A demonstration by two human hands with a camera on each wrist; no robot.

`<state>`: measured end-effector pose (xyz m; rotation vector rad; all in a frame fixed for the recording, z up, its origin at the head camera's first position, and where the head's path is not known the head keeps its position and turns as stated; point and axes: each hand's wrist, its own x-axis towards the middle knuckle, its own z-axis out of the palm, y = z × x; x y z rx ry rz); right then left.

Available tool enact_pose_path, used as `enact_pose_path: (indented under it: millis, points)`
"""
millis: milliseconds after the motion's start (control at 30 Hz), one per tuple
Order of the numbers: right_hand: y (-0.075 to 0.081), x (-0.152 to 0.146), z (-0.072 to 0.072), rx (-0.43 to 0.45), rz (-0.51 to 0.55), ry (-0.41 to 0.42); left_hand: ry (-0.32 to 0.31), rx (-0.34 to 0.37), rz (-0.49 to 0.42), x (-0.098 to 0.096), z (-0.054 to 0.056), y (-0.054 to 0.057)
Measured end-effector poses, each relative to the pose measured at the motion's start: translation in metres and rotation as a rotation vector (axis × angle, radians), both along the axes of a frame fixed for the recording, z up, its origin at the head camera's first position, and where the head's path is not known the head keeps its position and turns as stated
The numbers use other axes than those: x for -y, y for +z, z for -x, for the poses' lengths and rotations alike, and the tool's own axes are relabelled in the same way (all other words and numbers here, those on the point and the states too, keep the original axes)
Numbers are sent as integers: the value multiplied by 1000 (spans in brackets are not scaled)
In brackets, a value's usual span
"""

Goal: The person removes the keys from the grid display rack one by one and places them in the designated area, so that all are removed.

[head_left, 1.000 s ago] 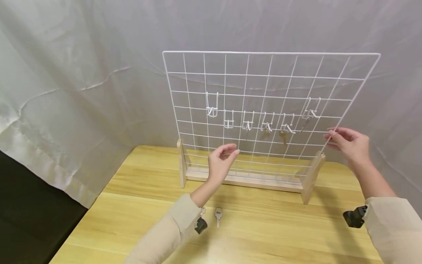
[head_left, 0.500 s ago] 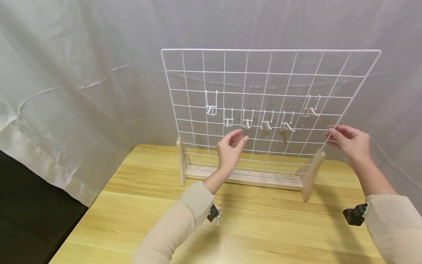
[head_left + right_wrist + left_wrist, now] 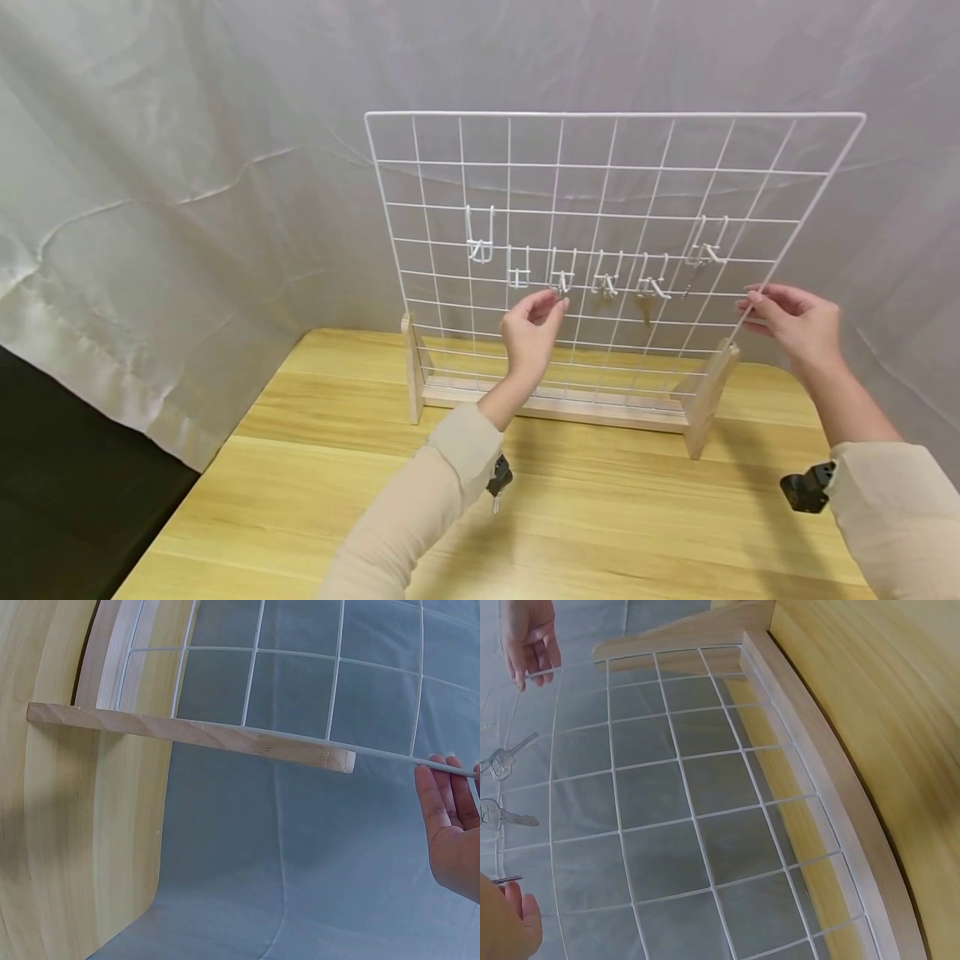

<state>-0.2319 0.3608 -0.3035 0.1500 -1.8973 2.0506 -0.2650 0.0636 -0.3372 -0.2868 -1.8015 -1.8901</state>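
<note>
My left hand (image 3: 534,333) is raised to the middle hook (image 3: 562,282) of the white wire grid (image 3: 615,167), thumb and fingers around a key there. In the left wrist view the thin edge of that key (image 3: 508,879) shows between the fingertips of the left hand (image 3: 510,922). My right hand (image 3: 798,321) holds the grid's right side wire, which also shows in the right wrist view, where the right hand's fingers (image 3: 431,796) curl at the wire. Keys hang from the hooks to the right, among them a brass-coloured key (image 3: 645,311).
Wooden feet (image 3: 708,408) and a crossbar hold the grid upright on the wooden table (image 3: 300,500). A loose key (image 3: 496,503) lies on the table, mostly hidden by the left wrist camera (image 3: 500,475). A grey curtain (image 3: 225,125) hangs close behind.
My left hand has moved up and to the right, from below the grid's hooks to the key at the middle hook, its fingers closing in. The right hand has stayed at the side wire.
</note>
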Motion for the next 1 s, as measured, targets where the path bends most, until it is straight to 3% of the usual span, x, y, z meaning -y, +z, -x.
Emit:
enact_pose_path:
  millis: [500,833,1000]
  points:
    - [1,-3,-1,46,3,0,-14,52,-19,2,-1,6]
    - [-2,-3,0,10,12,6,-140,125,-57,11,-7,7]
    - [-1,-1,0,14,-3,-3,-161,160,-38,16,-13,9]
